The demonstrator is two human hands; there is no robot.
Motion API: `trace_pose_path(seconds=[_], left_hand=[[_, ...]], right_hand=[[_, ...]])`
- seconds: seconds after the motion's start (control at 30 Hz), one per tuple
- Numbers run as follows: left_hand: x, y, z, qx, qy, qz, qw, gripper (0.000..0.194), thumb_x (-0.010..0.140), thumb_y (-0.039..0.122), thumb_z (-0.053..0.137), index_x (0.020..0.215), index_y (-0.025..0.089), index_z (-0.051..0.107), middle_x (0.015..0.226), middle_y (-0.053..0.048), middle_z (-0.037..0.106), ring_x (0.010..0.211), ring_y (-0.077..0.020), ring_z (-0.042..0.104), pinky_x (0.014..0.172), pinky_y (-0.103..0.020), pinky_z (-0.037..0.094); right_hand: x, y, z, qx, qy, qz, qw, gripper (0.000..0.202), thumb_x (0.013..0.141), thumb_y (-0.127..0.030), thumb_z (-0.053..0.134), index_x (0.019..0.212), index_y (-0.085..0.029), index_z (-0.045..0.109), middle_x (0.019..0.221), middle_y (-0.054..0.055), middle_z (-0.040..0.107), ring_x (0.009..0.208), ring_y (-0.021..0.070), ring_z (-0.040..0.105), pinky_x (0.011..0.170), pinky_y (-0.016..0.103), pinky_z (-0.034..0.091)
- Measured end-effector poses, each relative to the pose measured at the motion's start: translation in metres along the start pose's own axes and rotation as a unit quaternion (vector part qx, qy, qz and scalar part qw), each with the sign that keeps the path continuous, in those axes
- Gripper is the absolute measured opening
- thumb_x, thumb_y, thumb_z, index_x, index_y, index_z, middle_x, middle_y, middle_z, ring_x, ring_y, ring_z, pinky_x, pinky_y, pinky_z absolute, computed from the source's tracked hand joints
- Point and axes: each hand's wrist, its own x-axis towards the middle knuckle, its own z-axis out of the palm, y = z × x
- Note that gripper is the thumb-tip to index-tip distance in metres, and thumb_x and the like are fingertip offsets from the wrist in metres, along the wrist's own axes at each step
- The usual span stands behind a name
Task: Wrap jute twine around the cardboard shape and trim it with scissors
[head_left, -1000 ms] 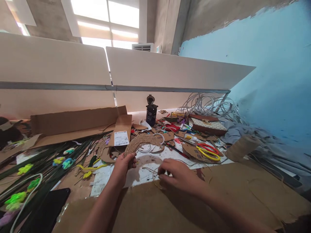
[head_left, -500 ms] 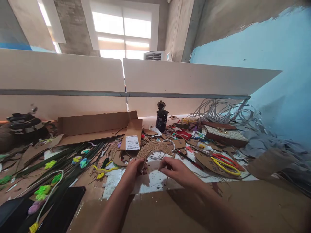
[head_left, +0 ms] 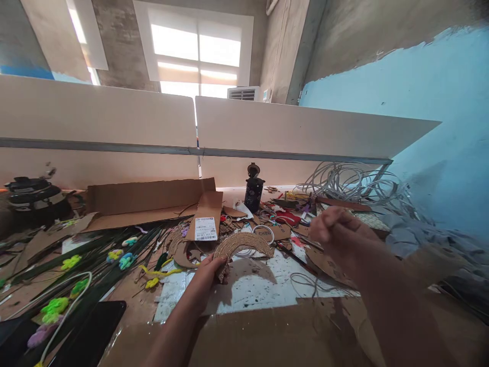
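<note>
My left hand [head_left: 214, 272] is closed around the lower left end of a crescent-shaped piece covered in brown twine [head_left: 244, 244], held over the white work surface. My right hand [head_left: 340, 234] is raised at the right, slightly blurred, with its fingers pinched together. Whatever lies between those fingertips is too small to make out. Loose thin twine [head_left: 311, 280] curls on the white surface between the two hands. A bare cardboard crescent [head_left: 184, 255] rests just left of the wrapped piece.
A cardboard box [head_left: 153, 186] with a labelled flap stands at the back left. Behind the work is a black open-lidded bottle [head_left: 253, 191]. Coiled white tubing [head_left: 344, 181] lies at the far right. Fuzzy flowers [head_left: 126, 260] and a black phone-like slab [head_left: 95, 331] are on the left.
My right hand has swung right and up, away from the wrapped crescent, and now covers the scissors and part of the bag. My left hand keeps its hold almost in place.
</note>
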Motion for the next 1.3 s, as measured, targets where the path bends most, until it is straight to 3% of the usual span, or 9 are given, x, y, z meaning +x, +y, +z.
trace_pose_path(seconds=[0.13,0.27,0.3,0.37,0.5,0.63,0.9,1.07,1.3], left_hand=[[-0.003,0.002,0.003,-0.001,0.008,-0.006,1.0,0.038,0.061,0.043,0.076,0.084,0.017,0.06,0.059,0.004,0.059,0.051,-0.0101,0.048,0.046,-0.021,0.036],[-0.008,0.004,0.007,-0.015,-0.008,-0.012,1.0,0.035,0.061,0.041,0.077,0.08,0.017,0.06,0.058,0.004,0.058,0.049,-0.0095,0.048,0.046,-0.021,0.036],[-0.008,0.004,0.008,-0.018,-0.016,-0.012,1.0,0.035,0.061,0.041,0.077,0.08,0.017,0.06,0.058,0.003,0.059,0.05,-0.0097,0.049,0.046,-0.021,0.037],[-0.009,0.004,0.009,-0.027,-0.033,-0.009,0.999,0.036,0.061,0.039,0.079,0.081,0.016,0.061,0.061,0.002,0.061,0.053,-0.0105,0.052,0.048,-0.022,0.039],[-0.006,0.0,0.008,-0.028,-0.068,0.001,0.997,0.037,0.062,0.04,0.081,0.083,0.016,0.063,0.064,0.0,0.063,0.056,-0.0121,0.055,0.05,-0.023,0.041],[-0.002,-0.004,0.007,0.02,-0.079,-0.004,0.997,0.035,0.065,0.045,0.079,0.08,0.017,0.062,0.062,-0.001,0.064,0.051,-0.0118,0.053,0.049,-0.023,0.039],[-0.002,-0.01,0.009,0.019,-0.077,-0.011,0.997,0.029,0.069,0.041,0.076,0.078,0.018,0.06,0.062,0.001,0.06,0.052,-0.0114,0.05,0.051,-0.023,0.038],[-0.007,-0.006,0.012,0.011,-0.074,-0.008,0.997,0.029,0.069,0.039,0.077,0.077,0.019,0.059,0.062,0.002,0.058,0.053,-0.0116,0.05,0.051,-0.023,0.038],[-0.007,-0.005,0.015,0.032,-0.078,-0.01,0.996,0.031,0.067,0.041,0.077,0.072,0.02,0.056,0.055,0.005,0.052,0.047,-0.0099,0.042,0.048,-0.024,0.034]], right_hand=[[0.004,-0.026,0.0,0.054,0.026,-0.066,0.996,0.021,0.085,-0.039,0.08,0.079,-0.028,0.062,0.059,-0.007,0.04,0.053,0.0127,0.036,0.053,0.026,0.037],[0.007,-0.007,0.015,-0.108,-0.034,-0.049,0.992,0.015,0.088,-0.033,0.075,0.081,-0.026,0.064,0.074,-0.003,0.056,0.061,0.013,0.045,0.059,0.027,0.038],[0.008,0.005,0.022,-0.192,-0.076,-0.019,0.978,0.012,0.09,-0.032,0.073,0.083,-0.025,0.065,0.078,-0.002,0.059,0.067,0.0144,0.049,0.062,0.027,0.04],[0.01,0.034,0.037,-0.365,-0.171,0.005,0.915,0.012,0.095,-0.029,0.065,0.085,-0.022,0.066,0.087,0.002,0.063,0.081,0.0182,0.055,0.072,0.03,0.043],[0.013,0.086,0.053,-0.516,-0.222,-0.067,0.824,0.016,0.098,-0.018,0.055,0.083,-0.02,0.057,0.093,0.006,0.063,0.091,0.0225,0.057,0.08,0.035,0.044],[0.011,0.113,0.047,-0.575,-0.234,-0.097,0.778,0.015,0.098,-0.013,0.054,0.085,-0.02,0.055,0.099,0.007,0.065,0.094,0.0228,0.059,0.081,0.035,0.046],[0.005,0.124,0.044,-0.661,-0.22,-0.194,0.691,0.013,0.097,-0.012,0.057,0.086,-0.019,0.059,0.097,0.007,0.068,0.088,0.0234,0.062,0.074,0.034,0.048],[0.004,0.125,0.045,-0.684,-0.228,-0.221,0.657,0.013,0.094,-0.007,0.06,0.086,-0.018,0.06,0.094,0.007,0.068,0.085,0.0231,0.062,0.074,0.034,0.047],[0.001,0.128,0.047,-0.702,-0.216,-0.231,0.638,0.014,0.092,-0.006,0.06,0.085,-0.018,0.06,0.09,0.006,0.066,0.082,0.0226,0.06,0.07,0.033,0.044]])
